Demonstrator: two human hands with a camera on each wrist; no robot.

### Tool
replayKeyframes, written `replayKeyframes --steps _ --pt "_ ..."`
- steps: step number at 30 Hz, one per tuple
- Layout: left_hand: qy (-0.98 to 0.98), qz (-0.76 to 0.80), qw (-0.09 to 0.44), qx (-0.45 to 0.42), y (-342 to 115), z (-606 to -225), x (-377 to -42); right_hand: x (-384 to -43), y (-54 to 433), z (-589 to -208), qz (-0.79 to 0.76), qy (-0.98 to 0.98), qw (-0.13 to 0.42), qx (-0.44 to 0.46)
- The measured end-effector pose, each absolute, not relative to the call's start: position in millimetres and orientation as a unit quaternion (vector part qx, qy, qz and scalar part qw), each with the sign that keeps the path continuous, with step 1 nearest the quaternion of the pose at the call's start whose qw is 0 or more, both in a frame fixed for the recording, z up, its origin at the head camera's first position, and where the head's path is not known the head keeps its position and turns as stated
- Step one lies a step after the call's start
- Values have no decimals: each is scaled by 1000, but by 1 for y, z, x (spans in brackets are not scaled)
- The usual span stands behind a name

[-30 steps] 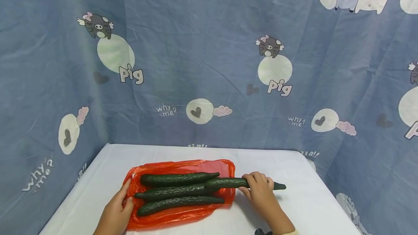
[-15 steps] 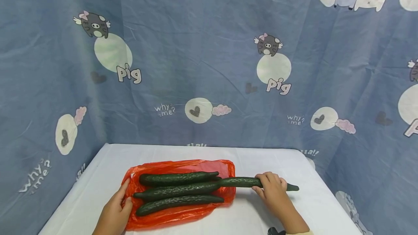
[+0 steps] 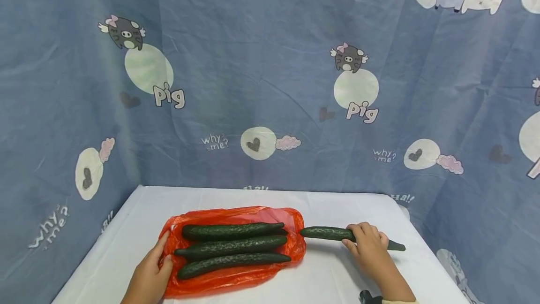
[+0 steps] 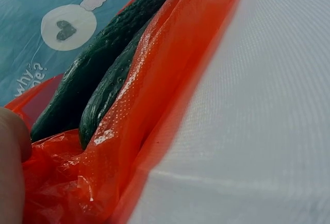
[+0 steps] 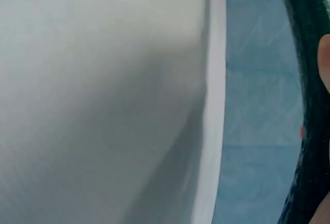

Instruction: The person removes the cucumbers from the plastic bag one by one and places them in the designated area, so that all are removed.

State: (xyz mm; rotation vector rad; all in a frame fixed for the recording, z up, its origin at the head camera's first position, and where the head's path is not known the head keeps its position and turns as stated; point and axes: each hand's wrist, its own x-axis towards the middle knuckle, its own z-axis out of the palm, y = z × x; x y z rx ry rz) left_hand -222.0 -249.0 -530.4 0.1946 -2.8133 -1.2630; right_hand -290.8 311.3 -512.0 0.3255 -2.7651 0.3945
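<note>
My right hand [image 3: 369, 245] grips a long dark green cucumber [image 3: 326, 233] around its middle, over the right part of the table. In the right wrist view the cucumber [image 5: 304, 69] runs down the right edge, with fingertips on it. Its left end is close to the right rim of a red plastic bag [image 3: 223, 286], spread out like a shallow tray. Several more cucumbers [image 3: 232, 247] lie side by side in the bag. My left hand [image 3: 149, 271] holds the bag's left edge, thumb toward the front; the left wrist view shows red plastic [image 4: 62, 183] bunched beside it.
A white-covered table [image 3: 329, 285] carries everything. Behind it and at both sides hangs a blue cloth [image 3: 270, 83] printed with pigs. A small black object [image 3: 370, 297] shows at the right wrist.
My right hand has drawn the cucumber rightward, from overlapping the other cucumbers to past the bag's right rim. My left hand has stayed at the bag's left edge.
</note>
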Motion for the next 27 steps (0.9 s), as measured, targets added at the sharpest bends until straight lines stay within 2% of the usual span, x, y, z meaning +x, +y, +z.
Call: replayKeyframes --steps 4,12,21,27 --pt "-906 -417 6 75 -248 -528 -222 -291 318 -510 146 -975 141 92" --pt "-913 -403 43 52 -247 -531 -220 -291 327 -515 150 -983 83 61" --pt "-904 -420 14 72 -248 -531 -221 -291 332 -525 159 -985 49 53" --pt "-905 -418 17 75 -247 -531 -222 -292 335 -530 148 -986 45 55"
